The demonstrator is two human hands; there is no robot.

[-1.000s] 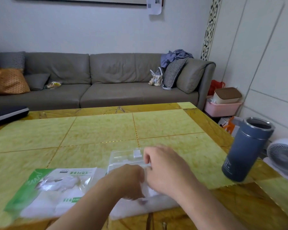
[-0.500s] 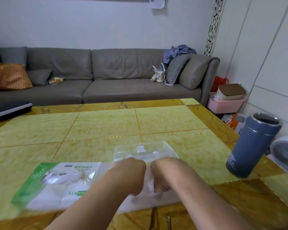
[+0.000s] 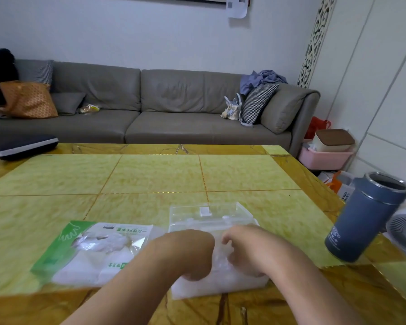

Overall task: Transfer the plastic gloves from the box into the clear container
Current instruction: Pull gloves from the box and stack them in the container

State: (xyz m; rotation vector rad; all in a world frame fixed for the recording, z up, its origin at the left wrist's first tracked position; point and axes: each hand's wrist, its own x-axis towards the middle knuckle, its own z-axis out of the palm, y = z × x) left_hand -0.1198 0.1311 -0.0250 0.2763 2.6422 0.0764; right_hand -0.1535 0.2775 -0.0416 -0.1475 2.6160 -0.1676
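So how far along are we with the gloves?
Done: a wad of plastic gloves already sits in the clear container. In hand: the left hand and right hand are both pressed down into it. Left: the green-and-white glove packet beside it looks partly full.

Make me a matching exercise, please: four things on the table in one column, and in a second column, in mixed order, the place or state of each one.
Things
1. clear container
2. green and white glove package
3. blue-grey tumbler
4. dark flat case

Places or states
A. at the far left edge of the table
B. lying flat, left of the container
C. under both hands, white plastic gloves inside
D. near the right edge, no lid on

Pairs: 1-C, 2-B, 3-D, 4-A
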